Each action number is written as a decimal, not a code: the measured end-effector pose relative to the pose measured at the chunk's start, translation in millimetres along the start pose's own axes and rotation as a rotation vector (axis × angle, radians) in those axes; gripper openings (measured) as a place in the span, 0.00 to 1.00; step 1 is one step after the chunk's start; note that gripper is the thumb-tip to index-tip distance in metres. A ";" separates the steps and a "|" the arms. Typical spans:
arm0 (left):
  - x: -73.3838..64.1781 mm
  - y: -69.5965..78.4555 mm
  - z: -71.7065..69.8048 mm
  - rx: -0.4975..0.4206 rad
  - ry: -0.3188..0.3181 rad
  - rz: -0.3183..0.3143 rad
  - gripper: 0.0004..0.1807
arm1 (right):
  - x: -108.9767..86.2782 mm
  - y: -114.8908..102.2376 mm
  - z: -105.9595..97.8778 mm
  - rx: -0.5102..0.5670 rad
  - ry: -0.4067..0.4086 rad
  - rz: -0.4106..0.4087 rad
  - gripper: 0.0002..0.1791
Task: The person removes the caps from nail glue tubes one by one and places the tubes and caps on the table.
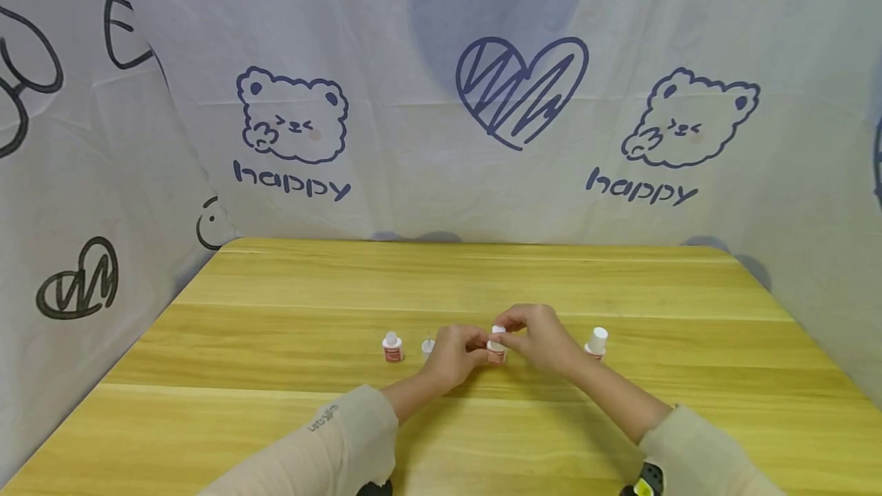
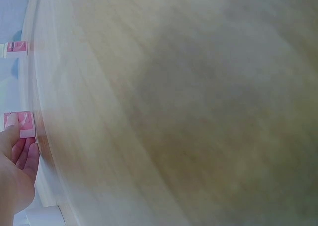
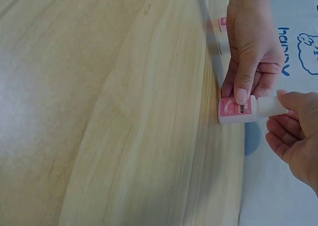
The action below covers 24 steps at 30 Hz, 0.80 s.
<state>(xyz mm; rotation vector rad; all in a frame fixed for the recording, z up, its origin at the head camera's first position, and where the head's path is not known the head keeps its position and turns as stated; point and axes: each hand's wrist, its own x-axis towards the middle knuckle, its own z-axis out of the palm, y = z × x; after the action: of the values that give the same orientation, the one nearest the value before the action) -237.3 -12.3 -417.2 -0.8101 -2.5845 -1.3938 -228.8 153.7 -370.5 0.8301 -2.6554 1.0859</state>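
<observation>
A small white bottle (image 1: 496,357) with a pink label stands on the table, gripped by my left hand (image 1: 449,358) between thumb and fingers. My right hand (image 1: 540,337) pinches its white cap (image 3: 272,106) from the other side. In the right wrist view, the left thumb presses on the label and the cap sits at the bottle's top; whether it is loose I cannot tell. The left wrist view shows the left hand (image 2: 17,176) around the bottle's lower part. Beside that hand stands a white piece (image 1: 428,346) with a thin stem pointing up.
To the left stands another pink-labelled bottle (image 1: 393,349) with a narrow white top. A third bottle (image 1: 597,343), wearing a tall white cap, is at the right behind the right forearm. The wooden table (image 1: 289,274) meets a printed white cloth (image 1: 413,197) at its back edge.
</observation>
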 end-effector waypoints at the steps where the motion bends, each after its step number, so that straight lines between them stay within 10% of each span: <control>1: -0.2 0.2 -0.1 -0.002 -0.002 -0.002 0.08 | 0.1 0.0 -0.2 0.002 -0.003 -0.001 0.06; 24: 1.0 -1.3 1.8 0.001 0.008 0.003 0.08 | -2.1 2.4 1.9 0.057 0.008 0.063 0.07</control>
<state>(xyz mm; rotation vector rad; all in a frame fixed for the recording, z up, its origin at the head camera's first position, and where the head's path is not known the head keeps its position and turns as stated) -238.5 -11.0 -418.9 -0.8067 -2.5772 -1.3914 -228.3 154.8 -374.0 0.7551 -2.6725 1.1821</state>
